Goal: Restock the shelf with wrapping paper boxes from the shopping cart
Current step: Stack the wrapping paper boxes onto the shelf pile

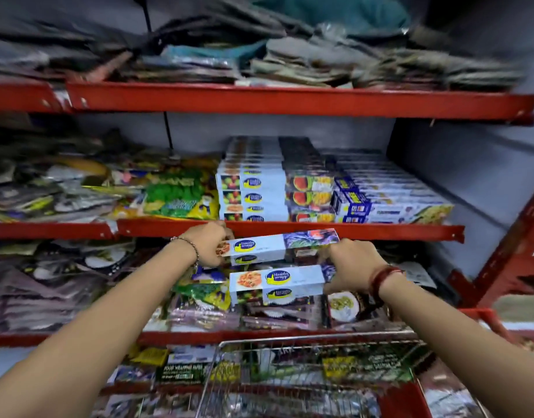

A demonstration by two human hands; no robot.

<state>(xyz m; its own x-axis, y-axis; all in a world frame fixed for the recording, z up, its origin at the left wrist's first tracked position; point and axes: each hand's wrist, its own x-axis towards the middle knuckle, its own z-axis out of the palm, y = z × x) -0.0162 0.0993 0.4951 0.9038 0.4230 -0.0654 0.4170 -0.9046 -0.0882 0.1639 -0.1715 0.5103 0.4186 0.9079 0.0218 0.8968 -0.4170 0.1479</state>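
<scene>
boxes point(278, 247) we hold clamped at both ends, left hand point(210, 244) and right hand point(351, 267) fingers closed, should go level onto the stack point(252, 191).

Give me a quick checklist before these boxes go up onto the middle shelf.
1. Left hand has a grip on the upper box: ok.
2. Right hand has a grip on the lower box: ok, though it also touches the upper box's end.
3. Boxes held level: roughly ok, slightly tilted.
4. Free slot in the matching stack on the middle shelf: cannot tell; the stack looks tall.
5. Shopping cart clear of the arms: ok.
</scene>
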